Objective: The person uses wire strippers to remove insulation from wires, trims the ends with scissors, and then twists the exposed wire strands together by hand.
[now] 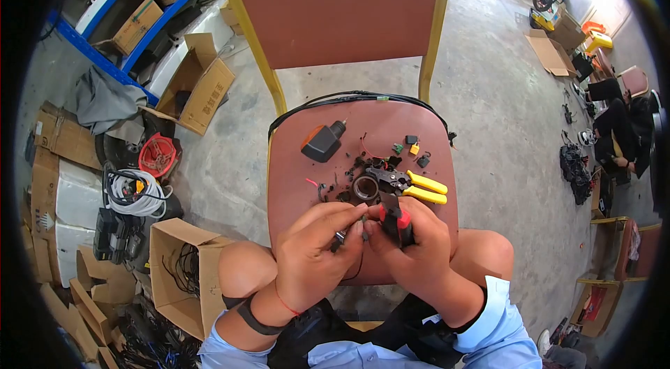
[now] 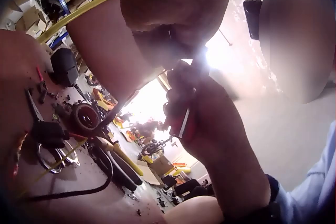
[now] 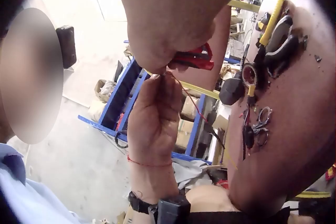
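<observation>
Hands [image 1: 314, 240] (two) grip one wire [image 3: 189, 97] and one red tool [image 1: 404, 219].

left hand [image 1: 314, 238]: pinching between thumb and fingers, bending inward at the wrist
right hand [image 1: 420, 235]: curling its fingers into a grip, leaning toward the left hand
fingertips [image 1: 358, 211]: nearly meeting in front of the body
left forearm [image 1: 257, 316]: slanting upward and inward
right forearm [image 1: 462, 298]: slanting inward, mirroring the left
knees [image 1: 246, 268]: flanking both arms, bending
</observation>
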`<move>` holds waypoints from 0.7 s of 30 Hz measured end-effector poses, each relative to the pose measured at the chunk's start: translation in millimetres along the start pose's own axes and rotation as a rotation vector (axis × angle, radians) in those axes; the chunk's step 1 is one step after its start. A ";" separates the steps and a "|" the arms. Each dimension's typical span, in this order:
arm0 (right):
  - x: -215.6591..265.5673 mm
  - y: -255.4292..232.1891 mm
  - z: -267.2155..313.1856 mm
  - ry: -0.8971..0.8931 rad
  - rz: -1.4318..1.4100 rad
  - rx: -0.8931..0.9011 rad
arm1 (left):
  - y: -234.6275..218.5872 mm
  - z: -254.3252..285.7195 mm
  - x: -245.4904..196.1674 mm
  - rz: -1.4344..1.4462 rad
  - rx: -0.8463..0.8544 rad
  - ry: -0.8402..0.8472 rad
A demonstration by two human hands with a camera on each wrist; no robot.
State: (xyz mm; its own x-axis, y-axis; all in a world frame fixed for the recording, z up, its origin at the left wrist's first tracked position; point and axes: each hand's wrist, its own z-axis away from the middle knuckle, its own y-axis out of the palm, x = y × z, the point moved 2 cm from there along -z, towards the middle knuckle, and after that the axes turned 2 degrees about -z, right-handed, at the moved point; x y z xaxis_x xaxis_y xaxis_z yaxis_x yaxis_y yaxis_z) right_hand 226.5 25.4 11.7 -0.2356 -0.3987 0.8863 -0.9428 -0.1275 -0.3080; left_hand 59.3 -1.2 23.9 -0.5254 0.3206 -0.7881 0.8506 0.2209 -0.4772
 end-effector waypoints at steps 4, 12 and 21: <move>0.2 2.9 2.9 -0.041 0.050 -0.023 | -0.2 -0.2 -9.6 -0.096 -0.019 0.022; 1.3 2.3 0.9 -0.048 0.090 0.020 | -3.8 -2.9 -7.5 -0.115 0.044 0.010; -2.6 5.9 2.5 -0.072 0.127 0.014 | -4.5 -3.7 1.9 0.090 0.119 -0.154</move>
State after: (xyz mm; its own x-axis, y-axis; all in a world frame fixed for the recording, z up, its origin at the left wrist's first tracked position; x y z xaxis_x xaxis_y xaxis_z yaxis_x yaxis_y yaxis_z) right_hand 222.2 23.5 6.7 -0.3346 -0.4766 0.8129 -0.9032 -0.0840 -0.4210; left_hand 54.4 1.8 26.0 -0.4458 0.1877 -0.8753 0.8951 0.0847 -0.4377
